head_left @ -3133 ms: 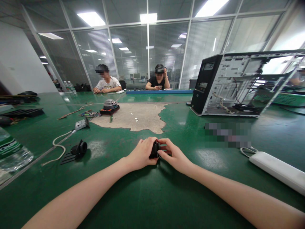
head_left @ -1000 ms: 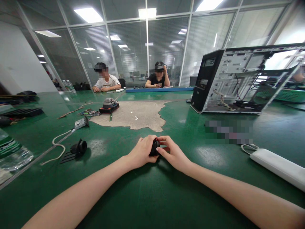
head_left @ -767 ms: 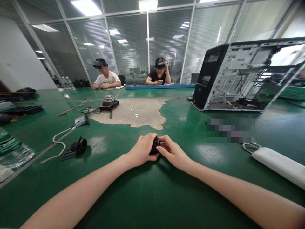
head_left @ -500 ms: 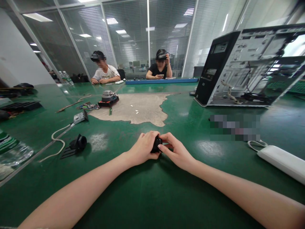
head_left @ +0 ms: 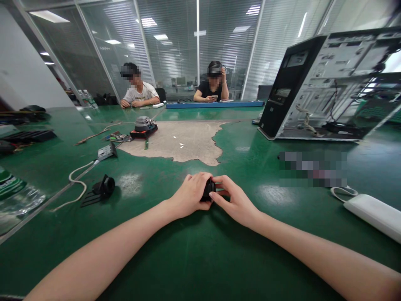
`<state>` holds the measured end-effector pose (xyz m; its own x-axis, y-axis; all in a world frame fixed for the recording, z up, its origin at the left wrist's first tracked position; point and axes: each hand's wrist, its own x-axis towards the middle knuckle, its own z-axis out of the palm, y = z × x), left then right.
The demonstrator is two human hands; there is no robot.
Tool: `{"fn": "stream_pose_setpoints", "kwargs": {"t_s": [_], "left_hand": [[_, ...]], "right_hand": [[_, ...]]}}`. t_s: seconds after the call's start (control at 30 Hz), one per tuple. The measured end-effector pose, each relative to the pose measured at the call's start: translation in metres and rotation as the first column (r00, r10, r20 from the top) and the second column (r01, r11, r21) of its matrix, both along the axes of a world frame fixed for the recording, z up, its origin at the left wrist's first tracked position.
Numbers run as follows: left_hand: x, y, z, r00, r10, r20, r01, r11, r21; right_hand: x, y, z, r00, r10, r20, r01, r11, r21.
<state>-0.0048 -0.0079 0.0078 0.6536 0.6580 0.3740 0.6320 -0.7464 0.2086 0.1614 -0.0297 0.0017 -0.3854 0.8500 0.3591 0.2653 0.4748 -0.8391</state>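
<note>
While left hand point(head_left: 191, 194) is wrapping black part point(head_left: 208, 192), right hand point(head_left: 235, 198) is pinching its right side; hands nearly meeting. Part is sitting nearer tabletop point(head_left: 200, 259)'s near edge than far; underside contact cannot be told. Steady left grip, light even right pinch probably suiting step best. Part is looking hard, plastic; green surface shining, beige patch point(head_left: 194, 140) showing ragged outline.

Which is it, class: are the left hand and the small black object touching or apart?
Touching. The head view shows the left hand wrapped around the small black object, fingers over its top, with no gap visible.
</note>
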Motion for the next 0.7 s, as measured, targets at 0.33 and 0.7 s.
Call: {"fn": "stream_pose_setpoints", "kwargs": {"t_s": [0.33, 0.7], "left_hand": [[0.0013, -0.0028, -0.0011, 1.000, 0.013, 0.019, -0.013, 1.000, -0.002], [0.0024, -0.0026, 0.0000, 0.999, 0.017, 0.050, -0.016, 1.000, -0.024]], "right_hand": [[0.0010, -0.0002, -0.0040, 1.000, -0.028, 0.000, 0.028, 0.999, 0.016], [0.0011, -0.0019, 0.0002, 1.000, -0.019, 0.003, 0.019, 0.999, 0.029]]}}
